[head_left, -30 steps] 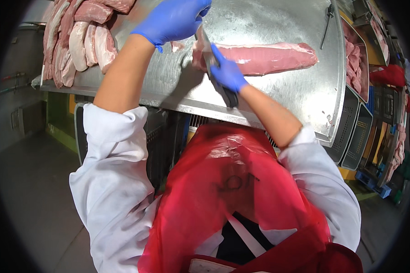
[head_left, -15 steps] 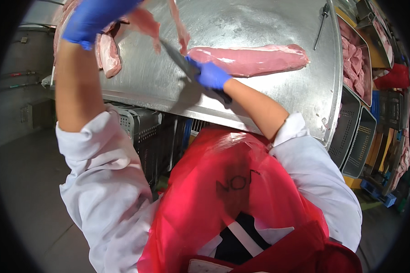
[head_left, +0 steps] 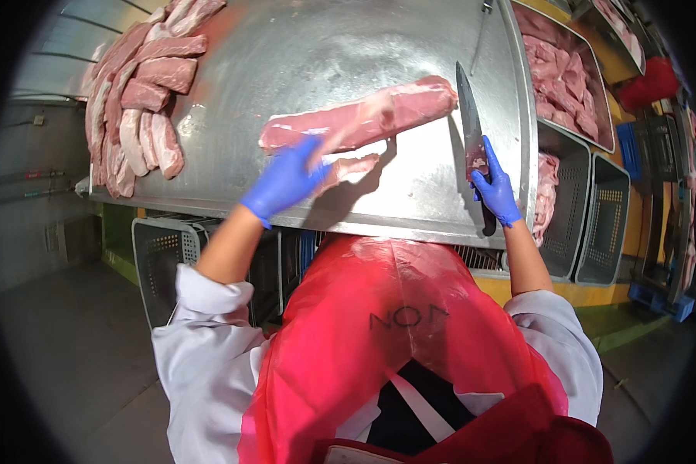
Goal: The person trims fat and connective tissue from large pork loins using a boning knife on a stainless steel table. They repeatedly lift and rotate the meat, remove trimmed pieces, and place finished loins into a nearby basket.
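A long, pale-pink trimmed loin of meat [head_left: 425,99] lies across the metal table [head_left: 301,39]. My left hand [head_left: 286,182], in a blue glove, is closed on thin meat strips [head_left: 352,167] at the loin's near left side. One blurred strip trails over the loin, and another hangs along its near edge. To the right, my blue-gloved right hand [head_left: 498,195] grips a long knife [head_left: 469,116] by its dark handle. Its blade points away from me, past the loin's right end.
Several meat pieces [head_left: 151,93] are heaped at the table's left. A thin rod-like tool [head_left: 483,39] lies far right. Beyond the right edge are a metal tray [head_left: 614,139] of meat pieces and grey crates [head_left: 603,224]. Another grey crate [head_left: 151,255] stands below the left front edge.
My left hand has come down from the upper left toward the loin, carrying the strips. My right hand has moved right, and the knife now points forward instead of left. The view has shifted.
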### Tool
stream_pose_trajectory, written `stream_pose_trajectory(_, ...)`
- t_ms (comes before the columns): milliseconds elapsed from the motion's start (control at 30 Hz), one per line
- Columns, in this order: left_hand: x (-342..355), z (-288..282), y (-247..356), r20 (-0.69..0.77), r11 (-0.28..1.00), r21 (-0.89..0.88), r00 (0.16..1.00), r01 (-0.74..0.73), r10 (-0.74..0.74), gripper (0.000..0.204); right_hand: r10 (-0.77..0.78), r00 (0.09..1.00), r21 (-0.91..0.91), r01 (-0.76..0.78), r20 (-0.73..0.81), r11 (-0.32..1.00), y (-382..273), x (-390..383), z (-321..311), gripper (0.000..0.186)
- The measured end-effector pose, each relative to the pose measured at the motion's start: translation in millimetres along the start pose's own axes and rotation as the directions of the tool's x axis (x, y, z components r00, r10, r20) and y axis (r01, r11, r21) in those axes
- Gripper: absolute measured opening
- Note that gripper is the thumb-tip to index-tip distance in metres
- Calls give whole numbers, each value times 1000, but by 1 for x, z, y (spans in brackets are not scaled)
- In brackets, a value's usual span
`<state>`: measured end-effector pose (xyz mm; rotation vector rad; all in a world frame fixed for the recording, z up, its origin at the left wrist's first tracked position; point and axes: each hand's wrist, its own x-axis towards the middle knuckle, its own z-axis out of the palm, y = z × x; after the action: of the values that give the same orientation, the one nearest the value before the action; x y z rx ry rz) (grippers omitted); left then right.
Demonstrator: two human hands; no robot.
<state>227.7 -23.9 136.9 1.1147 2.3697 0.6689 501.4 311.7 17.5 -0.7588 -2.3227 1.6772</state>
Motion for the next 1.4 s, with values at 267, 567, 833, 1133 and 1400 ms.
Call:
stream_pose_trajectory(267,56,195,-15,-205,970,242,977,-7,58,46,67,954,-314,30,293,949,-5,-47,10,74)
stream_pose_trajectory(567,39,230,9,-12,974,226,1000,-9,12,19,150,878,-611,185,454,769,-4,-47,22,68)
stream_pose_trajectory(833,30,224,37,230,946,256,963,-196,137,24,36,884,-668,325,465,669,0,2,48,68)
stream_pose_trajectory(1133,72,116,46,-15,988,26,988,155,-155,32,129,844,-693,329,521,642,22,-44,-5,71)
stream_pose_trajectory(1400,89,-47,157,-294,937,-206,931,-282,216,46,76,838,-599,319,540,735,33,-45,-32,71)
